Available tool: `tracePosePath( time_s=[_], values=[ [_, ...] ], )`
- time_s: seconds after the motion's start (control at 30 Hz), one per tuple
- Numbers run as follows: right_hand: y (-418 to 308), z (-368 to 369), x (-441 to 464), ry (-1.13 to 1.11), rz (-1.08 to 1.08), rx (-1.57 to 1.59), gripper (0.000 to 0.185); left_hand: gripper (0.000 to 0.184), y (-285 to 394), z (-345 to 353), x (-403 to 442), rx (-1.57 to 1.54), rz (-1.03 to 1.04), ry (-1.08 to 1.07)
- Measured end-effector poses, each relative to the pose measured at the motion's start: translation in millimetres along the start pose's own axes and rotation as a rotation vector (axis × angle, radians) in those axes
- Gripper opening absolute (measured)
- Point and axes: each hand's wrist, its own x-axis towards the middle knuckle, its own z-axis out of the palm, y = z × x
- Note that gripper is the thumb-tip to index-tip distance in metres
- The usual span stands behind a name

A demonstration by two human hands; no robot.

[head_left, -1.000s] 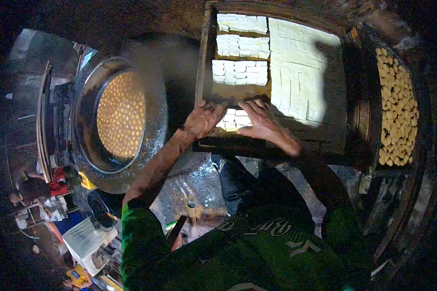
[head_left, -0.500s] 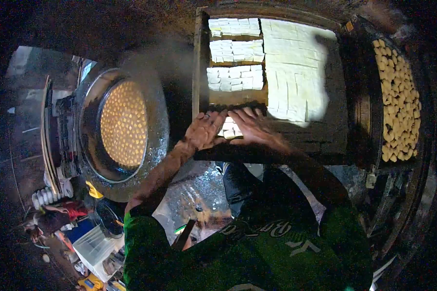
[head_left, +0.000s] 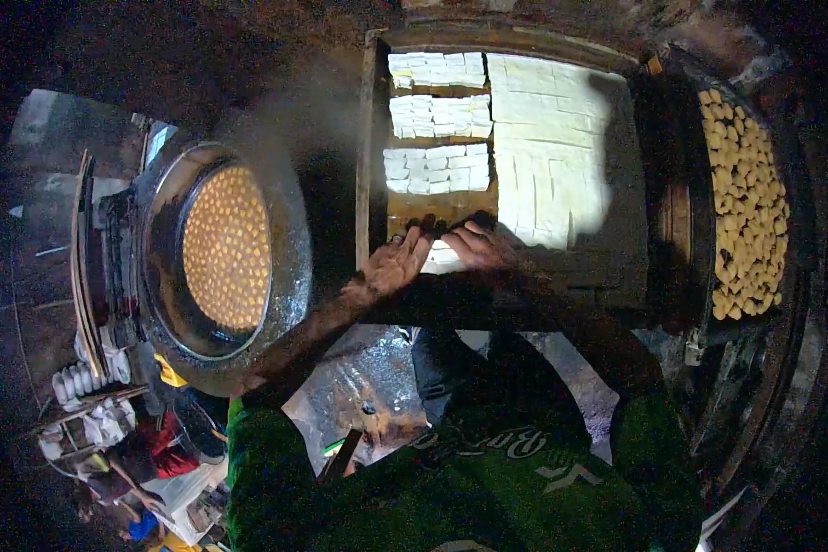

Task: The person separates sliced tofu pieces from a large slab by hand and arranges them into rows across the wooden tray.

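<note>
- Head view, largest first: a wooden tray (head_left: 370, 138) lies in front of the person, its left wall running away from the body.
- On the tray's right side is a white slab (head_left: 545, 147), scored into blocks; its long axis runs away from the person, and its right and near parts are in shadow.
- Left of the tray, well apart from the slab, a round pan (head_left: 290, 248) holds many small golden cubes (head_left: 227, 248).
- Beyond the tray's right side, browned pieces (head_left: 745, 202) lie massed in a long strip that also runs away from the person.
- Three white rows, far (head_left: 437, 69), middle (head_left: 440, 117) and near (head_left: 437, 168), lie left of the slab, each with its long axis going left to right; bare wood shows between them.
- The left hand (head_left: 398, 262) is open, fingers straight and together, slanting forward and right, along the left of a white cluster.
- The right hand (head_left: 477, 247) is partly open, fingers bent, at the cluster's right; its fingertips are lost in shadow.
- That cluster (head_left: 444, 256) sits between the hands at the tray's near left; hands cover its ends, so I cannot tell its long axis.
</note>
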Motion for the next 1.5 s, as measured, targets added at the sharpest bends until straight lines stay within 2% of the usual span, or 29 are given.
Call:
tracePosePath(
  time_s=[0.03, 0.07, 0.1, 0.13, 0.17, 0.2, 0.23, 0.33, 0.43, 0.53, 0.57, 0.6, 0.7, 0.77, 0.83, 0.87, 0.9, 0.97, 1.1, 1.17, 1.2, 1.23, 1.3, 1.33, 1.37, 1.4, 1.43, 1.47, 1.5],
  values=[
    [7.8, 8.7, 4.8, 0.0, -0.001, -0.006, 0.052, 0.057, -5.9, 2.0, 4.7, 0.468, 0.104, -0.018],
    [13.7, 18.6, 9.8, 0.181, 0.011, -0.029, 0.043, 0.061, -8.5, 3.1, 6.3, 0.698, 0.15, -0.037],
    [11.5, 10.4, 12.8, 0.275, 0.027, -0.023, 0.048, 0.064, -13.6, -6.3, 12.2, 0.926, 0.202, -0.045],
    [9.3, 1.9, 15.8, 0.37, 0.043, -0.015, 0.054, 0.068, -32.5, -63.2, 33.2, 0.283, 0.024, -0.071],
    [9.8, -7.1, 20.3, 0.306, 0.074, 0.04, 0.069, 0.072, -48.9, -104.3, 49.9, -0.359, -0.153, -0.088],
    [10.0, -6.3, 23.8, 0.296, 0.103, 0.099, 0.069, 0.073, -59.0, -113.3, 58.7, -0.414, -0.13, -0.082],
    [11.5, -6.6, 26.7, 0.288, 0.134, 0.154, 0.073, 0.073, -60.0, -112.7, 59.4, -0.412, -0.13, -0.077],
    [16.9, 9.0, 33.6, 0.175, 0.095, -0.044, 0.075, 0.075, -52.5, -97.9, 57.6, -0.183, -0.126, -0.185],
    [25.2, 21.9, 33.5, 0.189, 0.073, -0.104, 0.075, 0.073, -51.7, -78.0, 52.0, -0.362, -0.158, -0.193],
    [28.6, 25.7, 37.7, 0.27, 0.02, -0.132, 0.068, 0.058, -45.4, -63.6, 43.7, -0.17, -0.124, -0.119],
    [27.5, 19.9, 36.4, 0.211, 0.036, -0.096, 0.057, 0.052, -46.7, -64.1, 42.0, -0.08, -0.096, -0.118],
    [27.3, 18.8, 37.4, 0.225, 0.038, -0.082, 0.052, 0.047, -52.9, -59.8, 42.9, 0.052, 0.022, -0.073],
    [22.8, 18.1, 40.4, 0.224, 0.051, -0.115, 0.045, 0.048, -54.0, -62.7, 44.7, -0.009, -0.017, 0.054],
    [23.9, 17.1, 34.7, 0.206, 0.092, -0.181, 0.043, 0.049, -52.3, -78.5, 41.7, 0.086, -0.02, 0.127],
    [18.2, 5.1, 31.5, 0.388, 0.04, -0.563, 0.041, 0.052, -49.8, -81.9, 43.6, 0.333, -0.14, 0.238],
    [11.6, -19.1, 20.4, 0.354, 0.073, -0.38, 0.04, 0.059, -54.1, -96.2, 50.9, -0.165, -0.223, -0.076],
    [5.6, -25.2, 9.6, 0.349, 0.098, -0.409, 0.04, 0.068, -64.8, -121.3, 55.7, -0.205, -0.251, -0.081],
    [5.6, -27.9, -7.6, 0.481, 0.308, -0.089, 0.035, 0.071, -99.9, -196.7, 61.5, -0.537, -0.322, -0.222],
    [35.0, -39.9, -52.9, 0.18, 0.528, 0.134, 0.034, 0.057, -124.2, -193.3, 81.4, -0.491, -0.396, -0.098],
    [74.8, -46.6, -62.8, 0.038, 0.547, 0.163, 0.033, 0.041, -132.5, -184.9, 125.6, -0.63, -0.349, -0.288],
    [99.7, -52.9, -62.7, -0.005, 0.54, 0.161, 0.033, 0.031, -132.1, -177.5, 153.0, -0.637, -0.285, -0.151],
    [128.7, -59.4, -58.0, -0.021, 0.527, 0.146, 0.033, 0.026, -135.6, -170.4, 187.4, -0.596, -0.214, -0.406],
    [193.3, -71.3, -39.9, -0.024, 0.48, 0.088, 0.033, 0.024, -131.3, -125.8, 242.6, -0.547, -0.129, -0.078],
    [210.4, -94.3, -21.2, 0.143, 0.488, 0.178, 0.034, 0.024, -132.8, -124.1, 272.3, -0.63, -0.203, -0.052],
    [236.9, -100.8, -8.0, 0.177, 0.478, 0.194, 0.037, 0.027, -130.8, -96.3, 298.0, -0.423, -0.152, 0.071],
    [258.3, -120.0, 10.9, 0.041, 0.578, 0.226, 0.038, 0.029, -133.7, -53.6, 325.4, -0.063, -0.092, 0.237],
    [277.3, -127.4, 23.8, -0.023, 0.569, 0.215, 0.038, 0.031, -145.1, -11.5, 352.0, 0.348, -0.071, 0.389],
    [297.8, -126.0, 34.8, -0.084, 0.503, 0.042, 0.039, 0.033, -155.4, 20.6, 373.7, 0.781, -0.069, 0.498],
    [314.9, -119.1, 38.7, -0.116, 0.46, -0.039, 0.04, 0.036, -158.3, 25.0, 387.2, 1.479, -0.051, 0.348]
  ],
)
